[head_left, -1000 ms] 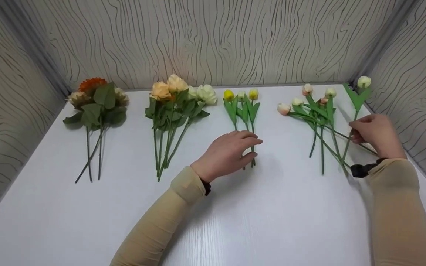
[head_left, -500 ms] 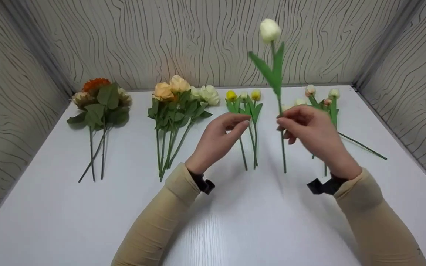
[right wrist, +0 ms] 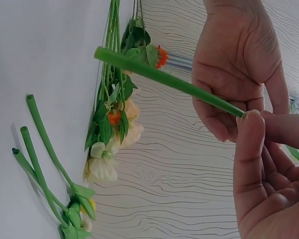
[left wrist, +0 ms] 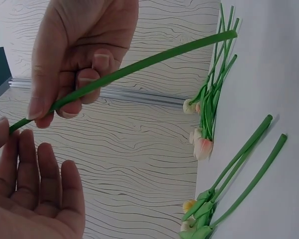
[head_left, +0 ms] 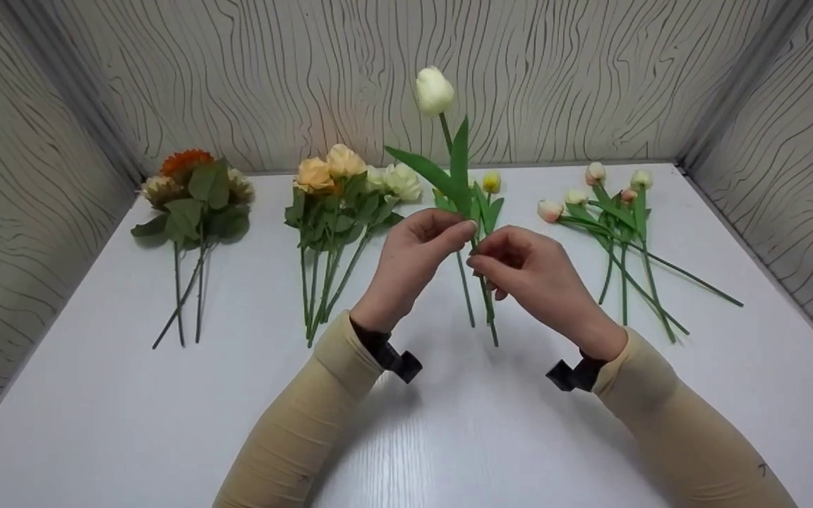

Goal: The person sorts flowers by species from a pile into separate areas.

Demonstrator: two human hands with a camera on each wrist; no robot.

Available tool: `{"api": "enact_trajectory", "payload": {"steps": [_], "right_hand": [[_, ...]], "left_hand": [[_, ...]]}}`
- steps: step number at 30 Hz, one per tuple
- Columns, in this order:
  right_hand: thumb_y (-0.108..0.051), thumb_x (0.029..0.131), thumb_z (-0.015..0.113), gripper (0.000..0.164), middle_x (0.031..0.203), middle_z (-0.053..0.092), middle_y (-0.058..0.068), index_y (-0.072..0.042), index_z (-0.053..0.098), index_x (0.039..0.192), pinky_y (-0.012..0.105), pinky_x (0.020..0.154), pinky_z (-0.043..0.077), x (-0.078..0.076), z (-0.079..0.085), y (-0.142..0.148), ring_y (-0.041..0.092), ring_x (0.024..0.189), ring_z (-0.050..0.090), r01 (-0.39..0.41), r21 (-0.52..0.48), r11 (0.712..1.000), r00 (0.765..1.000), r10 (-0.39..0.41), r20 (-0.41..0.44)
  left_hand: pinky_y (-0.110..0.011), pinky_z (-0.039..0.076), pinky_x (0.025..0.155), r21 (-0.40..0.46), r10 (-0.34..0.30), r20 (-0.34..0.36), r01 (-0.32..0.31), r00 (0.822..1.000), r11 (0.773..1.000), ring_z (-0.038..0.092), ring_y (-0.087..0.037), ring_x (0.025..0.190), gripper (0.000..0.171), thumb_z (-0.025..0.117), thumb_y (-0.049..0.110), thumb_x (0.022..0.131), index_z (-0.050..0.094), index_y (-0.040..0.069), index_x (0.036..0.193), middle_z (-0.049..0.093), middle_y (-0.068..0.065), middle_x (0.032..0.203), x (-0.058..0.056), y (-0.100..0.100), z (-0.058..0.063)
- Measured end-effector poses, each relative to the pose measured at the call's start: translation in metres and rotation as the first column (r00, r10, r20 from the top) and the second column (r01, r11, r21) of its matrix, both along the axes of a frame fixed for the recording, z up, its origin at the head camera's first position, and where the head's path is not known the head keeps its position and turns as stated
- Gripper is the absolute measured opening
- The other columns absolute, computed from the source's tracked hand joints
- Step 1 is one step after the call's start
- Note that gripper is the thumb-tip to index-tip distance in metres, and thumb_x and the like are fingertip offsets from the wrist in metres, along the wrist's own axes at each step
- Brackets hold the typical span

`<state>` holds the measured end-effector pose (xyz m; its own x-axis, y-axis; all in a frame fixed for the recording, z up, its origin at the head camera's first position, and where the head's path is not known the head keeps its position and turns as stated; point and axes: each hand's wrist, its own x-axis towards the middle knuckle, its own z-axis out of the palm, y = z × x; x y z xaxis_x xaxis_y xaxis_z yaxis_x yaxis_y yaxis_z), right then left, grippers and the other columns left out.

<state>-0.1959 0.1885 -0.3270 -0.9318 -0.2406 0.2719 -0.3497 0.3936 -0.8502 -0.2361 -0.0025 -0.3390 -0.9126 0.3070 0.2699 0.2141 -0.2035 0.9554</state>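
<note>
Now we hold the white tulip (head_left: 435,92) up near twelve o'clock, away from the pink-and-white tulips (head_left: 618,213) at three, our left hand (head_left: 406,259) joining our right hand (head_left: 539,275) in pinching its stem (left wrist: 149,61); one-handed carrying apparently gives way to two-handed work.

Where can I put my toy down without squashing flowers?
The white table looks bare between the left sleeve and right sleeve, and in front of the leftmost flower bunch. It's crowded in the middle, where the left hand and right hand hold a white tulip above other tulips.
</note>
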Motion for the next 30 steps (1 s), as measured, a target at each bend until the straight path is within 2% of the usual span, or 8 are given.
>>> {"api": "enact_trajectory", "payload": {"steps": [8,15,20,27,30], "right_hand": [[-0.027,0.095,0.076,0.019,0.087,0.067,0.004,-0.013,0.066,0.102,0.038,0.055,0.056,0.0,-0.006,-0.004,0.025,0.066,0.06,0.021,0.005,1.0,1.0,-0.021,-0.008],[-0.03,0.095,0.076,0.023,0.087,0.068,0.008,-0.011,0.067,0.104,0.034,0.055,0.054,-0.001,-0.004,-0.005,0.031,0.068,0.06,0.011,-0.034,0.999,0.999,-0.01,0.031],[-0.028,0.096,0.075,0.02,0.089,0.069,0.009,-0.011,0.071,0.105,0.035,0.056,0.055,-0.002,-0.006,-0.005,0.031,0.068,0.06,-0.005,-0.051,0.999,0.999,0.007,0.041],[-0.022,0.096,0.075,0.014,0.088,0.069,0.013,-0.01,0.074,0.102,0.033,0.06,0.056,-0.006,-0.009,-0.005,0.03,0.071,0.062,0.012,-0.07,0.997,0.998,-0.007,0.062],[-0.022,0.097,0.074,0.015,0.089,0.07,0.012,-0.008,0.075,0.102,0.033,0.063,0.058,-0.011,-0.011,-0.001,0.028,0.073,0.064,0.022,-0.07,0.997,0.997,-0.016,0.078]], "left_hand": [[-0.042,0.05,0.092,-0.018,0.035,-0.004,-0.035,0.999,0.999,0.062,-0.023,0.1,0.02,0.075,0.028,0.096,0.074,0.01,0.105,0.069,-0.008,0.103,0.0,0.001,-0.001],[-0.039,0.052,0.097,0.009,0.012,0.004,-0.012,1.0,1.0,0.064,-0.025,0.103,0.021,0.069,0.026,0.101,0.074,0.007,0.109,0.072,-0.008,0.107,0.0,0.001,0.001],[-0.038,0.052,0.097,0.01,-0.015,-0.015,0.015,1.0,1.0,0.063,-0.025,0.104,0.023,0.064,0.023,0.104,0.071,0.003,0.112,0.072,-0.009,0.108,0.0,0.0,0.001],[-0.038,0.051,0.098,-0.011,-0.017,0.011,0.018,1.0,1.0,0.064,-0.024,0.106,0.023,0.065,0.027,0.103,0.073,0.007,0.112,0.073,-0.007,0.109,0.0,0.001,0.0],[-0.038,0.051,0.098,-0.054,-0.004,0.009,0.005,1.0,0.999,0.063,-0.022,0.108,0.028,0.066,0.029,0.103,0.072,0.008,0.12,0.071,-0.005,0.115,0.0,0.0,0.001]]}}
